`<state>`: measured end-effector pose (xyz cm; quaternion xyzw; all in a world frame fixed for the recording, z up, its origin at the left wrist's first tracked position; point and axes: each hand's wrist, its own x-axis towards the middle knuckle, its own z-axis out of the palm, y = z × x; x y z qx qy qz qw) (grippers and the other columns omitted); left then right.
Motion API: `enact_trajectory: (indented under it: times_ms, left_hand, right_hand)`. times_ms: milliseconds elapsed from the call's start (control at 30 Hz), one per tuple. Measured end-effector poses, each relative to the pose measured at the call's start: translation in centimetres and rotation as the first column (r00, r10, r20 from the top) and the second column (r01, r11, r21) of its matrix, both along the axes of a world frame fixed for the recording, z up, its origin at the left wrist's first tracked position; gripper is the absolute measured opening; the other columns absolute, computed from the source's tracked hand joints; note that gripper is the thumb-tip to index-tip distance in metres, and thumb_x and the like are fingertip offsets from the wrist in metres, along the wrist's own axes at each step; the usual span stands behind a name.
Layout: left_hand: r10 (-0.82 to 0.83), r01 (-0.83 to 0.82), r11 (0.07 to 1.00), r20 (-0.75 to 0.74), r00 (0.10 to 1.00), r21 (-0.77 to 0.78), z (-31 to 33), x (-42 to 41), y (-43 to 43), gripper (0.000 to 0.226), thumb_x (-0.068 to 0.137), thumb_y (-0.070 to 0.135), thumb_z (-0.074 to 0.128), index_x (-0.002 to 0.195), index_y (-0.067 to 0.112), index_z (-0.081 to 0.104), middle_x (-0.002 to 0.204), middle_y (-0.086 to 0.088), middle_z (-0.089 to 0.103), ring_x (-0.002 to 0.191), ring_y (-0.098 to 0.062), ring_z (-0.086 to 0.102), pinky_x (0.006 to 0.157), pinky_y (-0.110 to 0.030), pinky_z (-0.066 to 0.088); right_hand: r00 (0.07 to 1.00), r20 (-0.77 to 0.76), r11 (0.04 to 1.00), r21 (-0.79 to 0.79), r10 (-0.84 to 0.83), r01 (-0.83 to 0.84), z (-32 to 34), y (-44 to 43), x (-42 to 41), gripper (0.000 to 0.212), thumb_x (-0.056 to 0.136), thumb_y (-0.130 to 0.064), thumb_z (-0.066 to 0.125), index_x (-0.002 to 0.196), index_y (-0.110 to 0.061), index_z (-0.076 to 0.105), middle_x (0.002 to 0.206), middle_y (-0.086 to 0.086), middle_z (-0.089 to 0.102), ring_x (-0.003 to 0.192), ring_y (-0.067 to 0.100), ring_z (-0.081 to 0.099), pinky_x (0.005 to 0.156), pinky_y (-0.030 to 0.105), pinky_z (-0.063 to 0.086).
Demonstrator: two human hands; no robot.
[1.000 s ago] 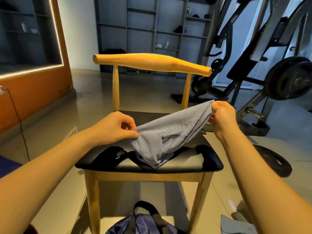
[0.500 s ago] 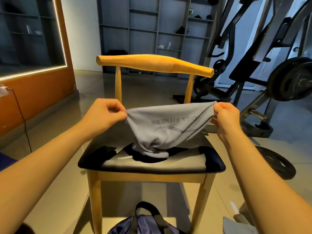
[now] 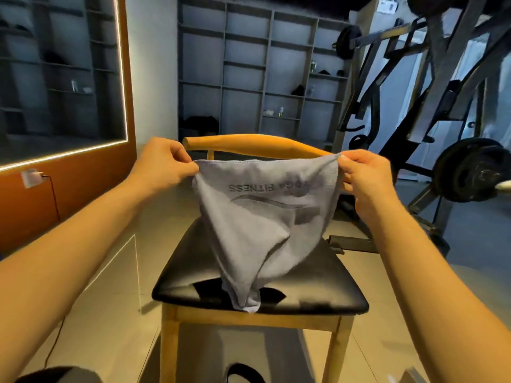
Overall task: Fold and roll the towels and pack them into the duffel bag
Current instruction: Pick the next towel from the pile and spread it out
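Compared with 0.5 s ago, I see the towel (image 3: 260, 222) raised higher. Its top edge now sits level with the chair's wooden backrest (image 3: 249, 142), and the cloth that lay bunched on the seat now hangs drawn out. The view has also tipped upward, so only a dark strap loop (image 3: 243, 373) shows at the bottom edge.

My left hand (image 3: 163, 164) pinches the towel's upper left corner between thumb and curled fingers. My right hand (image 3: 365, 175) pinches the upper right corner the same way. The top edge runs left to right between the 2 hands, nearly straight.

From there the grey cloth tapers downward into 1 narrow point, so its long axis stands roughly vertical. The tip reaches the front edge of the black seat (image 3: 318, 275); I cannot tell whether it rests there. The dark lettering near the top reads mirrored. The towel hangs above the seat, in front of the backrest.
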<state>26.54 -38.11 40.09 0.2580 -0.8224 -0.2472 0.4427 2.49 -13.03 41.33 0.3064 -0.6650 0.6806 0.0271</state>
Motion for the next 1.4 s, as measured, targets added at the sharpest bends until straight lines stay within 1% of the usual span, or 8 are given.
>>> enact_trajectory:
  times_ms: [67,533,633,700,833,967,1133,1400]
  left_hand:
    - [0.030,-0.030,0.999,0.021,0.999,-0.040,0.9,0.4,-0.3,0.016,0.089,0.018,0.075,0.077,0.021,0.066,0.077,-0.002,0.065,0.075,-0.014,0.061,0.060,-0.020,0.043]
    - [-0.064,0.083,0.977,-0.101,0.993,0.196,3.2,1.6,-0.2,0.012,0.096,0.006,0.063,0.096,0.012,0.074,0.094,-0.006,0.068,0.088,-0.017,0.063,0.072,-0.024,0.052]
    - [-0.241,0.401,0.790,-0.366,0.899,0.464,4.5,2.8,0.5,0.024,0.094,0.000,0.049,0.084,0.012,0.067,0.082,-0.004,0.063,0.082,-0.016,0.058,0.079,-0.028,0.047]
    - [-0.389,0.584,0.633,-0.443,0.808,0.508,4.7,3.7,0.6,0.025,0.095,0.001,0.047,0.083,0.013,0.064,0.076,-0.001,0.062,0.080,-0.013,0.058,0.081,-0.027,0.049]
    - [-0.232,0.301,0.846,-0.205,0.951,0.440,3.6,3.0,-0.1,0.011,0.092,0.005,0.068,0.092,0.013,0.076,0.089,-0.001,0.070,0.092,-0.016,0.061,0.079,-0.028,0.051]
    - [-0.093,0.233,0.861,-0.310,0.946,0.453,3.2,2.0,-0.9,0.014,0.091,0.004,0.070,0.101,0.011,0.077,0.094,-0.003,0.072,0.088,-0.014,0.063,0.072,-0.025,0.050]
    - [-0.113,0.234,0.820,-0.253,0.961,0.522,3.2,0.6,-2.8,0.010,0.093,0.010,0.071,0.102,0.012,0.076,0.094,-0.006,0.074,0.075,-0.012,0.067,0.061,-0.018,0.055]
    - [-0.065,0.238,0.888,-0.406,0.912,0.393,4.2,-5.7,-3.8,0.017,0.096,-0.007,0.057,0.103,0.002,0.070,0.091,-0.011,0.070,0.073,-0.017,0.071,0.061,-0.018,0.060]
  right_hand:
    - [0.984,-0.025,0.982,0.076,0.175,-0.172,0.9,0.2,1.3,0.013,0.100,-0.014,0.062,0.099,-0.011,0.074,0.098,0.012,0.076,0.093,0.024,0.072,0.078,0.039,0.060]
    - [0.994,0.031,0.994,-0.036,0.107,-0.106,4.1,2.5,2.0,0.014,0.101,-0.011,0.057,0.097,-0.012,0.070,0.099,0.007,0.071,0.094,0.027,0.065,0.086,0.036,0.060]
    - [0.836,0.099,0.840,-0.122,0.540,-0.528,4.5,5.0,2.1,0.012,0.102,-0.015,0.054,0.101,-0.008,0.064,0.107,0.014,0.063,0.098,0.024,0.061,0.091,0.035,0.056]
    - [0.836,0.091,0.837,0.037,0.541,-0.546,4.4,5.5,1.4,0.015,0.101,-0.015,0.056,0.104,-0.002,0.061,0.105,0.016,0.060,0.098,0.024,0.059,0.085,0.032,0.052]
    - [1.000,-0.027,0.997,0.073,0.012,-0.010,4.2,3.5,1.2,0.012,0.098,-0.009,0.061,0.097,-0.009,0.072,0.093,0.007,0.070,0.090,0.023,0.062,0.069,0.027,0.051]
    - [0.902,0.071,0.893,0.128,0.427,-0.432,5.0,3.8,1.9,0.019,0.098,-0.013,0.060,0.110,-0.001,0.067,0.096,0.007,0.068,0.081,0.016,0.064,0.067,0.025,0.049]
    - [0.974,0.150,0.979,0.082,0.172,-0.185,3.9,1.7,-1.1,0.018,0.098,-0.006,0.060,0.114,0.000,0.067,0.090,0.013,0.068,0.058,0.017,0.061,0.050,0.024,0.049]
    - [0.921,0.339,0.974,-0.182,0.192,-0.136,2.0,-3.3,-5.1,0.014,0.104,-0.005,0.050,0.096,-0.006,0.061,0.101,0.021,0.069,0.082,0.032,0.076,0.074,0.037,0.061]
